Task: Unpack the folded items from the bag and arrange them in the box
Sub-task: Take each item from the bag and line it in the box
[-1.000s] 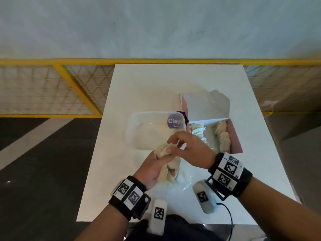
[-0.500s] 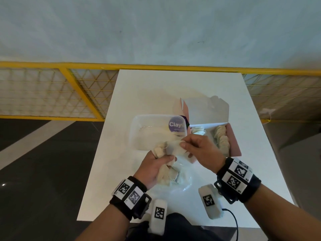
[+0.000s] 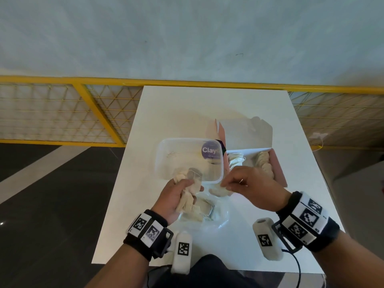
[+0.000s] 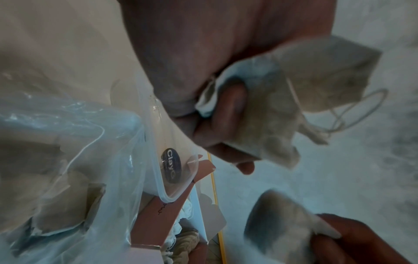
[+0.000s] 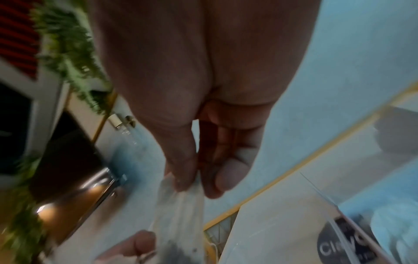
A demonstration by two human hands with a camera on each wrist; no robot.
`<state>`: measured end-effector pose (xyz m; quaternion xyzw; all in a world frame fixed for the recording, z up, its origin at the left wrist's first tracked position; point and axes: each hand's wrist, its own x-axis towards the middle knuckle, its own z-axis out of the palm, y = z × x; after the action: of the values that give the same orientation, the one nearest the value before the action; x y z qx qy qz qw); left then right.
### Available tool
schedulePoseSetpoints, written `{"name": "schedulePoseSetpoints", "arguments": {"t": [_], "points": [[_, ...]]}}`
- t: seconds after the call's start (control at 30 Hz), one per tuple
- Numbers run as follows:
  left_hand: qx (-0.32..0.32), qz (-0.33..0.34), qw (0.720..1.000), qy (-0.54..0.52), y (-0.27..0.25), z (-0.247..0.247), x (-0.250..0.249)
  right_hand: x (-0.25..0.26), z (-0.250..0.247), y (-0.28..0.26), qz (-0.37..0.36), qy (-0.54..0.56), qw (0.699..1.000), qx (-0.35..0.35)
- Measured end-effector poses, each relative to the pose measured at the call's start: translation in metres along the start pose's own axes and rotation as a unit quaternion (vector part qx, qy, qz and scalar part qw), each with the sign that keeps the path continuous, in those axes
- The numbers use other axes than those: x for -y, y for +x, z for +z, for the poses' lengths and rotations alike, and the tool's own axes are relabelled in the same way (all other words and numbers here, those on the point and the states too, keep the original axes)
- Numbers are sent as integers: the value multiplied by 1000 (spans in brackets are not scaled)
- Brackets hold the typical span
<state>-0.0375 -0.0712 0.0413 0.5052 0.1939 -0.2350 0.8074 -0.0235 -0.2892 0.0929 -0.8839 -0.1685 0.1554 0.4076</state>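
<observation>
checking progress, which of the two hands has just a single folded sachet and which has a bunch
The right hand pinches one single sachet by its edge. The left hand grips a bunch of sachets bundled together.

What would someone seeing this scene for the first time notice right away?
Probably the two hands at the table's near middle: the left hand grips a bunch of folded tea bags, while the right hand pinches a single tea bag just pulled apart from it. Behind them sit a clear plastic container with a purple label and, to its right, an open pink box already holding rows of tea bags.
</observation>
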Motion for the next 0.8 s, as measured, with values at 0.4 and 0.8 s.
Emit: {"name": "schedulePoseSetpoints", "arguments": {"t": [0.4, 0.8], "points": [[11, -11, 1000, 21, -3, 8, 5, 11, 41, 5, -196, -240, 951, -13], [-116, 106, 973, 171, 1, -14, 5, -1, 45, 6, -15, -10, 994, -104]]}}
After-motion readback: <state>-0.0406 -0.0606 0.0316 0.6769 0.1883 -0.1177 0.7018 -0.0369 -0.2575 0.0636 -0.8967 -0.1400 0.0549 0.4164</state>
